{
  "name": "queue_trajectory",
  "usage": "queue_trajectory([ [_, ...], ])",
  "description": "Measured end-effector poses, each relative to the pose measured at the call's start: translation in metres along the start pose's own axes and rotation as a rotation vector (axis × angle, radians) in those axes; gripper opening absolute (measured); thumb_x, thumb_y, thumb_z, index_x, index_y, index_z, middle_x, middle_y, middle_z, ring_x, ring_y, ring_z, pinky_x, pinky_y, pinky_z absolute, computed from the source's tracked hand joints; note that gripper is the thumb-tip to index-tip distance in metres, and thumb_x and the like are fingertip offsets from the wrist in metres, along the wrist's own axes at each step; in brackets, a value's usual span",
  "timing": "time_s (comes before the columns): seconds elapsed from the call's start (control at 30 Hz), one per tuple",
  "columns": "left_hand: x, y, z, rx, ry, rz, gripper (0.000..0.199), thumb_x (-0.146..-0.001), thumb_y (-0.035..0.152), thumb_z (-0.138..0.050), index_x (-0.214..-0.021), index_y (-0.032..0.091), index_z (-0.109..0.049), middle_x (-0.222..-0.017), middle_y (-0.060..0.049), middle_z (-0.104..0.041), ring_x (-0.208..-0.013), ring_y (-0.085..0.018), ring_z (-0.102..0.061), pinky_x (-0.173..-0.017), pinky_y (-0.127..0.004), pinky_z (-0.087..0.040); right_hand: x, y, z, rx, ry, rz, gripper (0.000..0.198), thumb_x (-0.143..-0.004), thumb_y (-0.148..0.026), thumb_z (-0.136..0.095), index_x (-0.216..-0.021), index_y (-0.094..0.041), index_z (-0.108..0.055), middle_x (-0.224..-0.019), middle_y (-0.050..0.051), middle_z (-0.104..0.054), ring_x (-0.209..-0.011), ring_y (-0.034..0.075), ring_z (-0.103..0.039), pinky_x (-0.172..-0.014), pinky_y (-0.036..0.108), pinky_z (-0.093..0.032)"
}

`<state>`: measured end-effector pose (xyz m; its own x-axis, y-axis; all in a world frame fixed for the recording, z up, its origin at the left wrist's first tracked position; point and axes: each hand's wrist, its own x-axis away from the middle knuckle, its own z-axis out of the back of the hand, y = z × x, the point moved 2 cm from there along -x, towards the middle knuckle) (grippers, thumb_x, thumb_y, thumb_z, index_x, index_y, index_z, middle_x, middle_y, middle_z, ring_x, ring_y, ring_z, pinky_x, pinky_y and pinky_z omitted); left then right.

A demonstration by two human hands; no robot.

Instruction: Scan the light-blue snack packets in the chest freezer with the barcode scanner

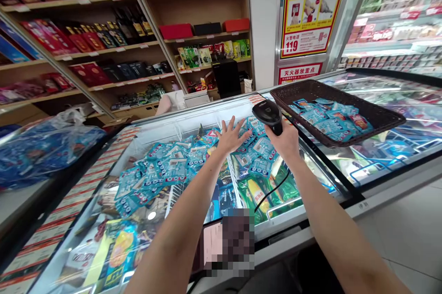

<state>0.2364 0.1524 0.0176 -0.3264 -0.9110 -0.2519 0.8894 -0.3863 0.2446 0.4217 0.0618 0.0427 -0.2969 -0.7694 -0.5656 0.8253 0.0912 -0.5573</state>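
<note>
Scanner (267, 112) gripped by right hand (286, 140); left hand (230, 138) splayed over packets (176, 170), contact unclear; some in basket (384, 120), many outside.

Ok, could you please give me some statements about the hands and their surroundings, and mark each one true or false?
1. The right hand holds a black barcode scanner. True.
2. The left hand is a closed fist. False: it is spread open, at the blue packets.
3. The brown wicker basket contains blue packets. True.
4. The poster shows the phone number 110. False: it shows 119.
</note>
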Motion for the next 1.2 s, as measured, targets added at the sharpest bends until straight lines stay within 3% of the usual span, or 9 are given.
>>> queue_trajectory([
  [0.13, -0.014, 0.001, -0.017, -0.020, -0.123, 0.009, 0.068, -0.076, 0.072, -0.033, -0.138, 0.044, -0.025, -0.149, 0.001, -0.024, -0.134, -0.042, -0.016, -0.096, -0.072, -0.018, 0.001, -0.003, -0.005, 0.002, -0.017, 0.038, 0.039, -0.082, -0.052, -0.042, -0.094, -0.019, -0.060, -0.083, 0.011, -0.067, -0.080, 0.027, -0.062, -0.067, 0.032, -0.042],
  [0.2, -0.011, 0.001, -0.021, -0.035, -0.120, -0.025, 0.069, -0.074, 0.071, -0.036, -0.137, 0.042, -0.028, -0.145, 0.000, -0.032, -0.131, -0.041, -0.024, -0.097, -0.070, -0.020, 0.002, -0.004, -0.008, 0.011, -0.031, 0.055, 0.038, -0.082, -0.052, -0.043, -0.093, -0.020, -0.059, -0.082, 0.010, -0.067, -0.079, 0.026, -0.062, -0.067, 0.032, -0.042],
  [0.33, 0.015, 0.000, -0.016, -0.062, -0.052, -0.064, 0.069, -0.075, 0.069, -0.039, -0.136, 0.038, -0.032, -0.141, -0.003, -0.038, -0.128, -0.037, -0.029, -0.099, -0.063, -0.024, 0.007, -0.010, -0.013, 0.040, -0.080, 0.088, 0.035, -0.082, -0.050, -0.044, -0.095, -0.020, -0.058, -0.084, 0.009, -0.067, -0.080, 0.025, -0.062, -0.066, 0.031, -0.041],
  [0.6, 0.073, -0.002, 0.000, -0.065, -0.056, -0.052, 0.069, -0.073, 0.070, -0.042, -0.134, 0.039, -0.034, -0.141, 0.000, -0.039, -0.130, -0.039, -0.024, -0.101, -0.066, -0.018, 0.023, -0.024, -0.017, 0.100, -0.161, 0.164, 0.032, -0.082, -0.048, -0.046, -0.096, -0.021, -0.057, -0.086, 0.007, -0.067, -0.080, 0.024, -0.062, -0.065, 0.030, -0.040],
  [0.7, 0.084, -0.005, 0.004, 0.022, -0.051, -0.057, 0.063, -0.079, 0.065, -0.038, -0.136, 0.038, -0.033, -0.143, 0.001, -0.036, -0.134, -0.035, -0.022, -0.104, -0.064, -0.015, 0.028, -0.027, -0.019, 0.118, -0.173, 0.194, 0.031, -0.082, -0.047, -0.046, -0.096, -0.021, -0.057, -0.085, 0.007, -0.067, -0.078, 0.023, -0.062, -0.064, 0.030, -0.041],
  [0.8, 0.090, -0.019, 0.011, 0.197, 0.053, -0.076, 0.055, -0.088, 0.054, -0.026, -0.137, 0.030, -0.031, -0.144, -0.002, -0.035, -0.134, -0.023, -0.028, -0.109, -0.049, -0.023, 0.030, -0.029, -0.022, 0.151, -0.198, 0.221, 0.032, -0.081, -0.047, -0.047, -0.097, -0.021, -0.058, -0.084, 0.007, -0.067, -0.077, 0.024, -0.062, -0.064, 0.031, -0.041],
  [0.9, 0.094, -0.044, 0.016, 0.278, 0.178, -0.049, 0.049, -0.091, 0.045, -0.023, -0.132, 0.024, -0.041, -0.141, -0.005, -0.039, -0.131, -0.017, -0.033, -0.108, -0.038, -0.030, 0.032, -0.030, -0.024, 0.174, -0.218, 0.240, 0.033, -0.081, -0.048, -0.048, -0.097, -0.021, -0.058, -0.084, 0.008, -0.067, -0.076, 0.024, -0.062, -0.064, 0.032, -0.041],
  [1.03, 0.100, -0.073, 0.016, 0.192, 0.150, 0.042, 0.050, -0.088, 0.047, -0.032, -0.127, 0.018, -0.048, -0.137, -0.008, -0.044, -0.129, -0.020, -0.037, -0.107, -0.038, -0.031, 0.033, -0.032, -0.025, 0.189, -0.223, 0.242, 0.033, -0.080, -0.048, -0.049, -0.096, -0.021, -0.059, -0.083, 0.008, -0.067, -0.075, 0.024, -0.061, -0.063, 0.032, -0.041],
  [1.2, 0.095, -0.080, 0.022, 0.108, 0.087, -0.025, 0.045, -0.089, 0.046, -0.031, -0.116, 0.021, -0.056, -0.123, -0.006, -0.057, -0.116, -0.018, -0.050, -0.099, -0.033, -0.039, 0.033, -0.032, -0.025, 0.182, -0.202, 0.250, 0.032, -0.080, -0.046, -0.049, -0.097, -0.021, -0.059, -0.082, 0.007, -0.067, -0.073, 0.023, -0.061, -0.062, 0.031, -0.041],
])
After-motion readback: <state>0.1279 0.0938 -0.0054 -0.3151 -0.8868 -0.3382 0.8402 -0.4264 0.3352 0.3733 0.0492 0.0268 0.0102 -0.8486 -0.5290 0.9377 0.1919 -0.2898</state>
